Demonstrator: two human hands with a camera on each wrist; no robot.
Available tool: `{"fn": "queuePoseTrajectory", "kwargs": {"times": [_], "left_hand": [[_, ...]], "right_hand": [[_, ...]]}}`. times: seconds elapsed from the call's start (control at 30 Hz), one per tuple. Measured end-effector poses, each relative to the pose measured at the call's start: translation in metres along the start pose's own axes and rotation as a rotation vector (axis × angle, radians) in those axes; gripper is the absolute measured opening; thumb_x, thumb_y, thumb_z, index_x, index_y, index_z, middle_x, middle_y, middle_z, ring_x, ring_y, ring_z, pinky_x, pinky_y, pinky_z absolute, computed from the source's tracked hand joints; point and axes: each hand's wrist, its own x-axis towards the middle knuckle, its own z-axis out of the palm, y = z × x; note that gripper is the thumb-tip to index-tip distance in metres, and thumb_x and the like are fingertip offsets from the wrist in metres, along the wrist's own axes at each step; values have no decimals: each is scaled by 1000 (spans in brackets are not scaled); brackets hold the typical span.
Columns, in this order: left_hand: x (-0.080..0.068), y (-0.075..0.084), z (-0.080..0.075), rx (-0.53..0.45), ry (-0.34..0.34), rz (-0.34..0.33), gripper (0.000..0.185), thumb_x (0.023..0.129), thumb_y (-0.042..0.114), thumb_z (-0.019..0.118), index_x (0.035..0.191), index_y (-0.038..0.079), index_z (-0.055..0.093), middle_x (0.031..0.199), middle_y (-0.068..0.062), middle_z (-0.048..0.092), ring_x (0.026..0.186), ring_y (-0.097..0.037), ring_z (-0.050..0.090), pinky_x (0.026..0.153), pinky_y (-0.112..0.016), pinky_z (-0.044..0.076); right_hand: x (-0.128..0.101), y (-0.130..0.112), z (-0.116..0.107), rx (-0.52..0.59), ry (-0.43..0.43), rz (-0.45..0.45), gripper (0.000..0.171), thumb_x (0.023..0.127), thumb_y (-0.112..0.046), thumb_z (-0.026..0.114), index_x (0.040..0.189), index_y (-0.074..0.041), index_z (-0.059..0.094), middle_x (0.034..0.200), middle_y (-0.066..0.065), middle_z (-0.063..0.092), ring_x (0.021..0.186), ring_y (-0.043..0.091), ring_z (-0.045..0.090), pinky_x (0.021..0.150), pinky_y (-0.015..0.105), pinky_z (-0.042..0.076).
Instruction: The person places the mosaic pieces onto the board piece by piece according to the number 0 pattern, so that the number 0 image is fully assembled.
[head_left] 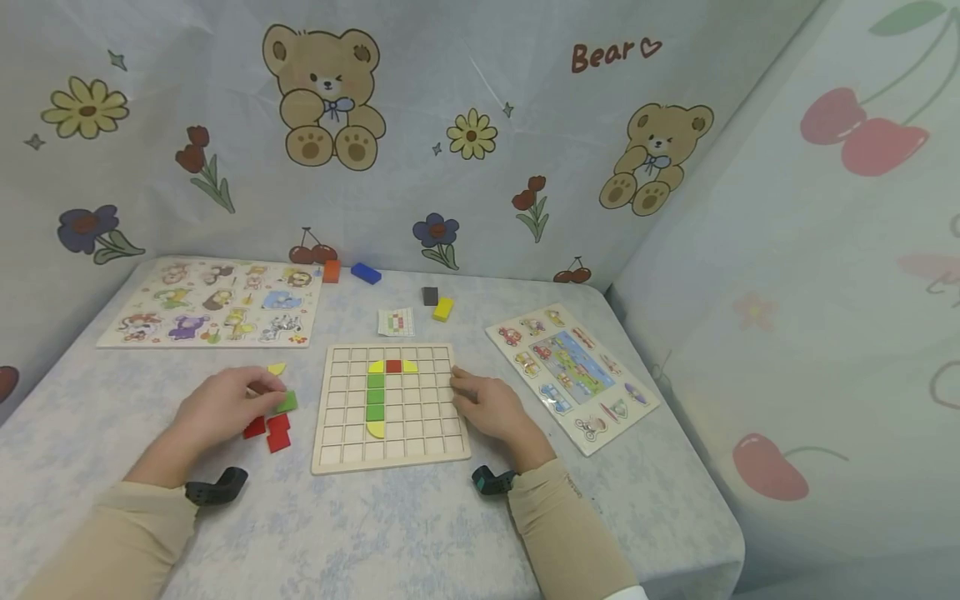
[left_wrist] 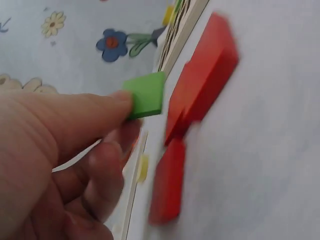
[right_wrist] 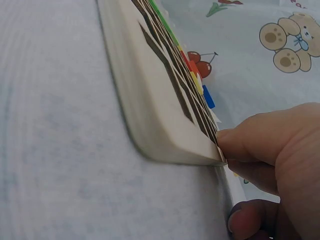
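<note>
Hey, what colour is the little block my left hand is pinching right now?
Green. The left hand pinches a green block, clearest in the left wrist view.

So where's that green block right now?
In the head view, the green block sits pinched at the left hand fingertips, just left of the grid board, above the red pieces.
</note>
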Motion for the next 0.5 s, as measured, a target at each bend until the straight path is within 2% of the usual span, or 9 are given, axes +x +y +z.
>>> {"fn": "queuePoseTrajectory", "kwargs": {"times": [0.17,0.27,0.5], "left_hand": [[1,20,15,-91,66,44,34,93,44,74,113,16,75,112,-9,73,76,-17,61,63,-32,45],[1,36,28,-139,82,59,30,94,44,74,110,18,76,111,-7,74,76,-17,59,62,-33,46],[2,75,56,-168,30,79,16,94,36,75,103,24,76,104,2,73,80,-16,59,66,-32,45]], "right_hand": [[0,-1,-1,8,-6,6,41,103,-29,60,142,-16,63,157,-9,48,147,21,44,118,44,37],[1,-2,-1,0,-7,11,41,103,-29,60,141,-17,64,157,-9,48,147,21,44,118,44,37],[0,-2,-2,1,-11,12,41,102,-29,60,140,-16,64,157,-9,48,146,21,45,118,44,38]]}}
